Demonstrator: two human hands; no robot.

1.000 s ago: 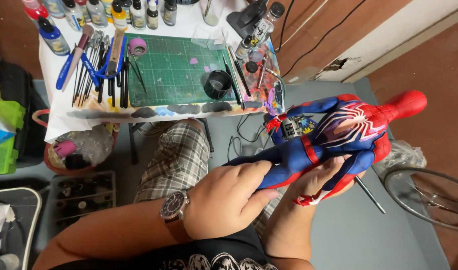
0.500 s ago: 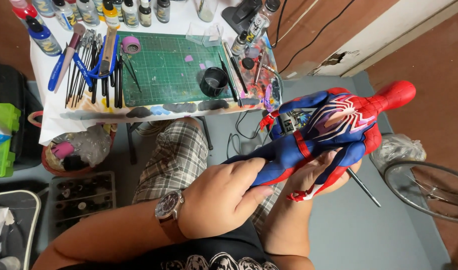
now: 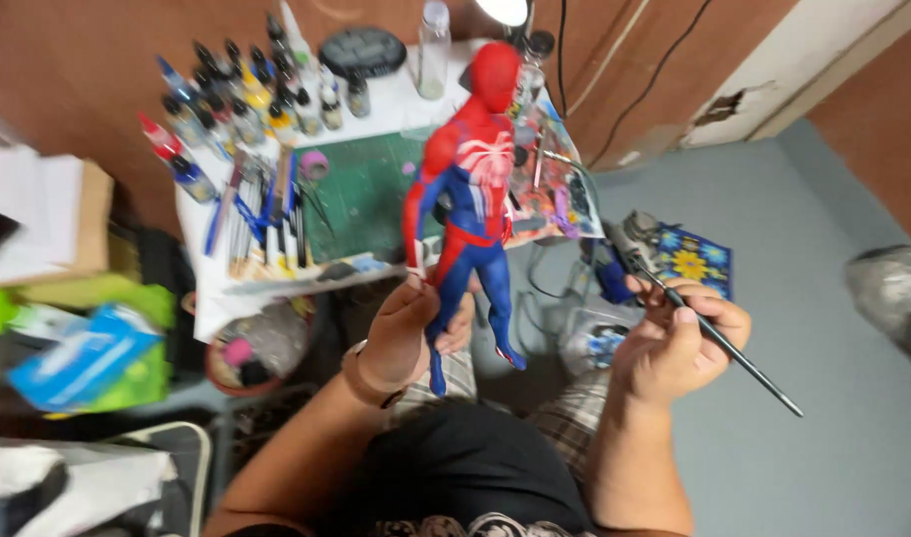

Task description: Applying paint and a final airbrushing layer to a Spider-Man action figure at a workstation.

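My left hand (image 3: pixel 408 330) grips a red and blue action figure (image 3: pixel 472 189) by one leg and holds it upright over the edge of the small work table (image 3: pixel 391 107). A watch sits on that wrist. My right hand (image 3: pixel 677 343) is off to the right of the figure, closed on a thin dark paintbrush (image 3: pixel 719 338) that slants down to the right. The figure's head reaches up in front of the bottles at the table's back.
A green cutting mat (image 3: pixel 361 194), a row of brushes and tools (image 3: pixel 266 224), and several paint bottles (image 3: pixel 237 99) cover the table. A blue patterned item (image 3: pixel 692 261) lies on the grey floor. Boxes and green packages (image 3: pixel 78 348) crowd the left.
The figure was lying sideways in both hands; now my left hand alone holds it upright by a leg. My right hand has let go and picked up a paintbrush. The view shifted.
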